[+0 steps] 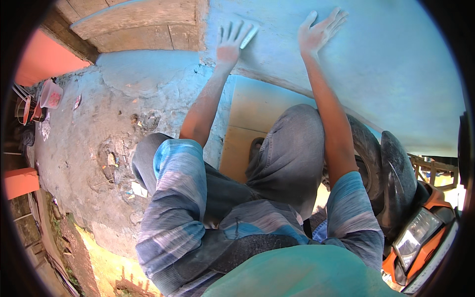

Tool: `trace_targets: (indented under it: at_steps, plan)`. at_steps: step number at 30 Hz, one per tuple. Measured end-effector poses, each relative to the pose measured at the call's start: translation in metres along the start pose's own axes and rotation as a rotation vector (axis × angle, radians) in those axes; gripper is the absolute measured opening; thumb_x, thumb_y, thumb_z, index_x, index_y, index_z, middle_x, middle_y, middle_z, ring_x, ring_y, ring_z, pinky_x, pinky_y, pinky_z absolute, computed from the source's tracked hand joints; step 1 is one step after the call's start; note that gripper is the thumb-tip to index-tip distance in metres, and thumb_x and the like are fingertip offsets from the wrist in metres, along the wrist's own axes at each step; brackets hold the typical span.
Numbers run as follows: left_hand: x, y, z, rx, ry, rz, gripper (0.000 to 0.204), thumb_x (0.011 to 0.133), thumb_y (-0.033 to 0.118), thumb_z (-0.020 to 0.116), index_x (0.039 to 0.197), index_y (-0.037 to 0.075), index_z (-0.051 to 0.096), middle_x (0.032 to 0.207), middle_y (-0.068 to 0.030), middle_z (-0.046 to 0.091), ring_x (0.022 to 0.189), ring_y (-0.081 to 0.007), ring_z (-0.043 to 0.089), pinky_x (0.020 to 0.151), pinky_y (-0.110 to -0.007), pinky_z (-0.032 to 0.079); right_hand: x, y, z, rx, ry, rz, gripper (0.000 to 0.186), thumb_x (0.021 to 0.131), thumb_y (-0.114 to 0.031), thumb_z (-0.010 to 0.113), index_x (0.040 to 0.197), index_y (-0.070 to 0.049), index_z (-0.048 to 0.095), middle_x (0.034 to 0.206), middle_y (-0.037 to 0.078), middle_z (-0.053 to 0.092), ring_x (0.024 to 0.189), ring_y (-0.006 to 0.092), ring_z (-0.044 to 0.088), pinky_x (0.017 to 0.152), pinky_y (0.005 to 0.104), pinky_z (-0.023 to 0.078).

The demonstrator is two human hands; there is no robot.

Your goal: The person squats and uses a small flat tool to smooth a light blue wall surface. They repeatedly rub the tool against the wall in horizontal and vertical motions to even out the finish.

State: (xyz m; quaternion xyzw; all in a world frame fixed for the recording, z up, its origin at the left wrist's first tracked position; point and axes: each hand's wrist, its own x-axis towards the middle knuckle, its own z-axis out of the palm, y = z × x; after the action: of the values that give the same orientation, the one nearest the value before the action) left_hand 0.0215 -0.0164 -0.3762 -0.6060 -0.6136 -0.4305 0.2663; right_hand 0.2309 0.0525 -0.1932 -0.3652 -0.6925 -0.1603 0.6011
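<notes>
My left hand is raised to a pale blue wall or panel, its fingers stretched out and spread, with light dust on the skin. A thin pale strip lies along the thumb side of this hand; whether the hand presses on it I cannot tell. My right hand rests against the same blue surface farther right. Its thumb stands apart from the straight fingers, and pale dust covers it too. Nothing shows in the right hand.
Worn wooden boards adjoin the blue surface at upper left. A rough concrete floor with litter lies left, where a translucent tub stands. Tan tiles are below the hands. An orange motorbike stands close at right.
</notes>
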Motion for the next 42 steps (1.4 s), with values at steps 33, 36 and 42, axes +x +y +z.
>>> trace_targets:
  at_steps: [33,36,42]
  plan:
    - [-0.009,0.072,0.021,-0.167,-0.059,-0.217,0.075,0.099,0.008,0.054,0.168,-0.003,0.026,0.167,-0.0331,0.032,0.153,-0.0564,0.030,0.128,-0.061,0.024,-0.007,0.013,-0.001,-0.065,-0.087,0.124,0.083,0.101,-0.018,0.061,0.168,0.006,0.018,0.176,0.033,0.013,0.163,0.0527,0.012,0.132,0.0616,0.012]
    - [-0.015,0.079,0.025,-0.092,-0.101,-0.239,0.075,0.100,0.009,0.054,0.168,-0.004,0.023,0.169,-0.0327,0.031,0.153,-0.0573,0.030,0.128,-0.061,0.024,-0.005,0.006,0.001,-0.061,-0.071,0.144,0.083,0.101,-0.017,0.061,0.168,0.007,0.018,0.176,0.033,0.013,0.163,0.0529,0.012,0.132,0.0619,0.012]
    - [0.000,0.034,0.031,-0.089,0.198,-0.500,0.074,0.103,0.011,0.051,0.170,-0.003,0.021,0.173,-0.0298,0.027,0.155,-0.0538,0.029,0.129,-0.059,0.025,-0.004,0.002,-0.003,-0.030,-0.132,0.169,0.083,0.102,-0.018,0.059,0.168,0.007,0.017,0.175,0.035,0.011,0.163,0.0532,0.011,0.132,0.0618,0.011]
